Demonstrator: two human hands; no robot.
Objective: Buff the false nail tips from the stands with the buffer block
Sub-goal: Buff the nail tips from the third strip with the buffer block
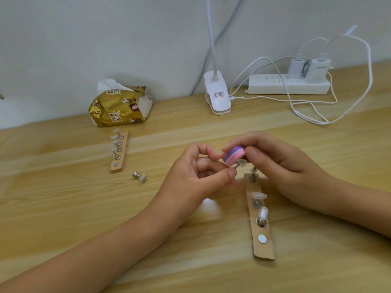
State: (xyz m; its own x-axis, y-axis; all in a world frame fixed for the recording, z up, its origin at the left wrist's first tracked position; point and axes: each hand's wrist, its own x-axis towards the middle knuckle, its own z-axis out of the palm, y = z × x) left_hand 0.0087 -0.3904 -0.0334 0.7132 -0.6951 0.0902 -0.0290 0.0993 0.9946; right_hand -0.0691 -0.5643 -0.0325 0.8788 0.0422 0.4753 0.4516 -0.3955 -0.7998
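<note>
Left hand (203,172): pinches tip's (242,163) pin, steadying it.
Right hand (275,157): grips buffer (234,155), laid against the tip to rub it.
Near stand (263,250): five o'clock of hands, tips upright, reachable.
Far stand (121,159): ten o'clock.

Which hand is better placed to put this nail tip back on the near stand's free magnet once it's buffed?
Probably left: the left hand pinches the nail tip by its peg, while the right hand holds the buffer block. The free magnet is unobstructed.
</note>
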